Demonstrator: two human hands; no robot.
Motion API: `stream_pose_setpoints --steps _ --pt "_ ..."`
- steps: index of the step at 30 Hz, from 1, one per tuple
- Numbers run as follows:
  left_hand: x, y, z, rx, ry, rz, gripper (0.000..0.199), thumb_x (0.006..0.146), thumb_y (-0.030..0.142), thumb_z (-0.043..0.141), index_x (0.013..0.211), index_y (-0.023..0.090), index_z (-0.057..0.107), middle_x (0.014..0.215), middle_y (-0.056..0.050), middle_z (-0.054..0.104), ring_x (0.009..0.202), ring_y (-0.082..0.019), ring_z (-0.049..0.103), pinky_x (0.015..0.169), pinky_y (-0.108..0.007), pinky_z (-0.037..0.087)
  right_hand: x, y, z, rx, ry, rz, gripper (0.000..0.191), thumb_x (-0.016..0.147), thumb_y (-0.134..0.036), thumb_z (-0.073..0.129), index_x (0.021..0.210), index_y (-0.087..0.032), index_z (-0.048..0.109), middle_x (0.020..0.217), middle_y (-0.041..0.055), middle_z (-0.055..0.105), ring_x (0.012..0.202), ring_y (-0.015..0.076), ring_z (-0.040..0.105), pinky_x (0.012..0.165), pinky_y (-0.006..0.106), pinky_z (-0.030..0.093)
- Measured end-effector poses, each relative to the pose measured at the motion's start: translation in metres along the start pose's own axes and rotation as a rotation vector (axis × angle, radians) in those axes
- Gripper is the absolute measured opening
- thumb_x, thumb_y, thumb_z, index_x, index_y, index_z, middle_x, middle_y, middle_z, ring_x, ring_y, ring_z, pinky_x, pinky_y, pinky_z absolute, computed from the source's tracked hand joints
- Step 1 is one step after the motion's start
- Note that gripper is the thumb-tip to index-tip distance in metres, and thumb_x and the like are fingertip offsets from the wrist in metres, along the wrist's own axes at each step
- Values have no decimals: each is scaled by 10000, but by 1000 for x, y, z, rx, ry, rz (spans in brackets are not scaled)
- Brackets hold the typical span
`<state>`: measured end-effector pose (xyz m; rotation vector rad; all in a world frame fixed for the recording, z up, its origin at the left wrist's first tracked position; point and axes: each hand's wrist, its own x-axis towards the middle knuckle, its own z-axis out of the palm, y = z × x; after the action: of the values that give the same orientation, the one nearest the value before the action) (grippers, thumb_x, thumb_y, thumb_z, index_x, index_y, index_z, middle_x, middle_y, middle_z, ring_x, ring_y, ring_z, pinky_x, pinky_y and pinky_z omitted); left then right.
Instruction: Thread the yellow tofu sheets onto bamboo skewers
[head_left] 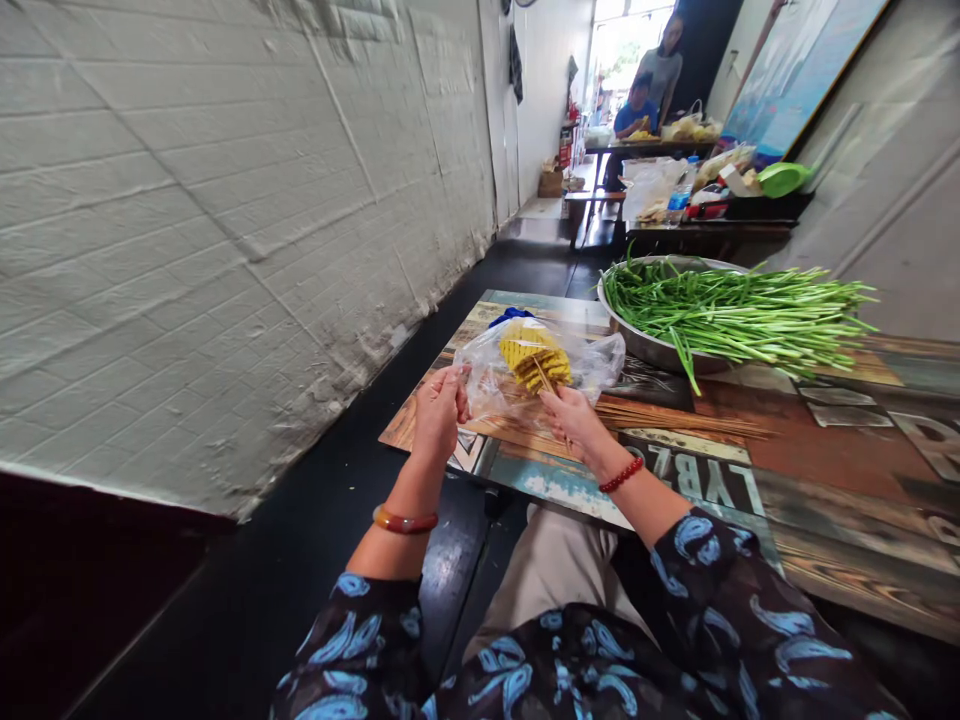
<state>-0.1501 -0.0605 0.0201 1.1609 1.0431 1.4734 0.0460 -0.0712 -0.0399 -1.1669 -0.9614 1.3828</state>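
Note:
My left hand (pixel 441 408) is closed, with its fingertips pinching the edge of a clear plastic bag (pixel 481 392) on the table. My right hand (pixel 576 420) is closed around the thin ends of wooden skewers (pixel 543 376). Yellow, scored, flat pieces of food (pixel 529 350) lie at the skewers' far ends, over or inside the bag; I cannot tell which. How many skewers are in the hand is too small to make out. Loose bamboo sticks (pixel 682 418) lie on the tabletop to the right of that hand. Something blue (pixel 511 315) shows behind the bag.
A metal basin (pixel 626 335) heaped with long green stalks (pixel 750 310) stands on the wood-patterned table (pixel 832 500). Along the left runs a white wall (pixel 225 220). Farther back, a table holds bags, a water bottle (pixel 681 190) and a green bowl (pixel 784 178). Two people are beyond it.

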Motion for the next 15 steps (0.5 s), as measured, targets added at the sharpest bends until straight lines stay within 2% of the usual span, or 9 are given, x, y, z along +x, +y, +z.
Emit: stream_pose_setpoints --steps 4,10,15 --pt "1 3 10 -10 37 11 328 836 453 642 958 149 657 449 107 380 346 -61 332 395 -203 354 -2 9 1 18 75 17 299 777 -398 697 774 -230 450 531 -112 356 368 41 291 342 179 186" --pt "2 0 22 -3 -70 7 380 835 500 642 995 156 650 465 97 404 374 -71 372 424 -210 381 -3 13 1 17 114 42 301 736 -379 712 828 -214 478 560 -112 410 383 44 345 350 169 245" --pt "4 -1 23 -7 -85 -6 368 827 491 660 1001 167 656 479 89 424 386 -70 388 421 -206 350 -2 9 4 -23 93 37 285 747 -346 695 882 -215 480 542 -126 400 387 49 350 360 165 260"
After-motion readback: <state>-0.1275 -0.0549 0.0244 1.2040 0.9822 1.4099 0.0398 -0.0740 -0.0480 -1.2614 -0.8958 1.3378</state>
